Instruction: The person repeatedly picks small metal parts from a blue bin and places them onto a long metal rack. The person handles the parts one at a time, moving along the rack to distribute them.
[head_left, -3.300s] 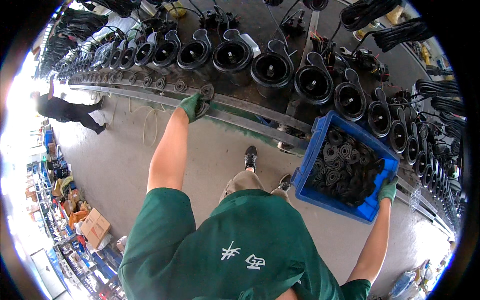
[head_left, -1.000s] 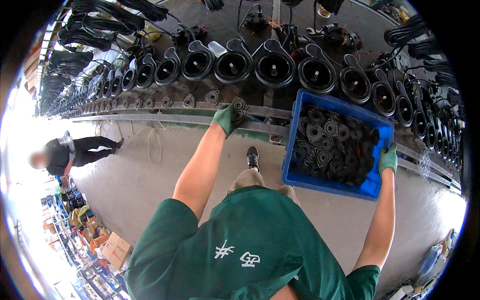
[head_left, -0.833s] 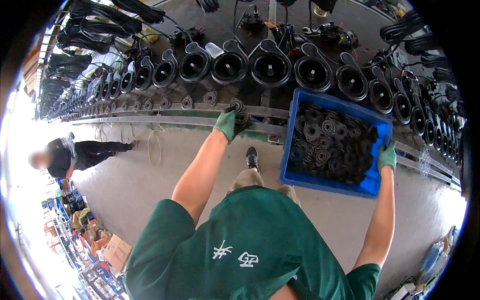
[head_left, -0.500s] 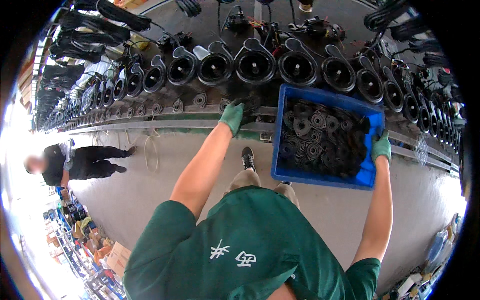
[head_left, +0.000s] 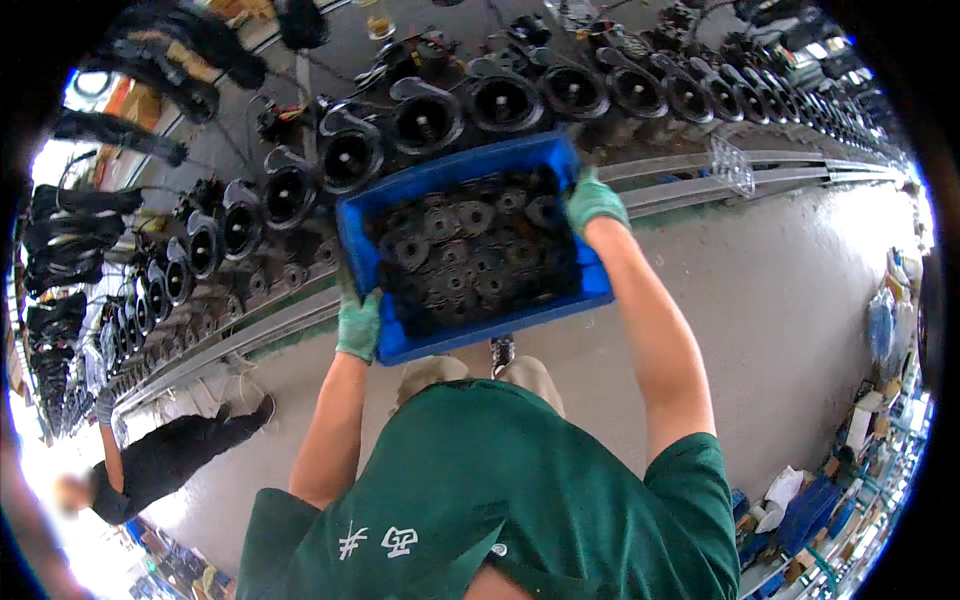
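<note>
Along the bench edge at left, small flanged discs (head_left: 294, 275) sit in a row close to your left hand (head_left: 358, 325); a swing of that hand or of the crate's corner could knock some off. Next to the right, the black volute housings (head_left: 345, 158) stand just beyond the far wall of the blue plastic crate (head_left: 490, 331). Should you push the crate inward, that wall could strike them; whether it touches one now cannot be told. Inside, the loose pile of dark flanged discs (head_left: 455, 250) could slide to one end if your hands work at uneven heights. At right, a slip of your right hand (head_left: 597, 205) would likely drop that end; farther along, a clear plastic piece (head_left: 732, 165) on the metal rails (head_left: 690, 192) could snag a sideways move.

As to position, your gloved left hand grips the crate's left end near the corner closest to you, its fingers blurred. The crate lies between your hands, in front of your body, set at a slant. Your gloved right hand grips the right end toward the far corner, fingertips hidden. Whether the rails bear any weight cannot be confirmed.
</note>
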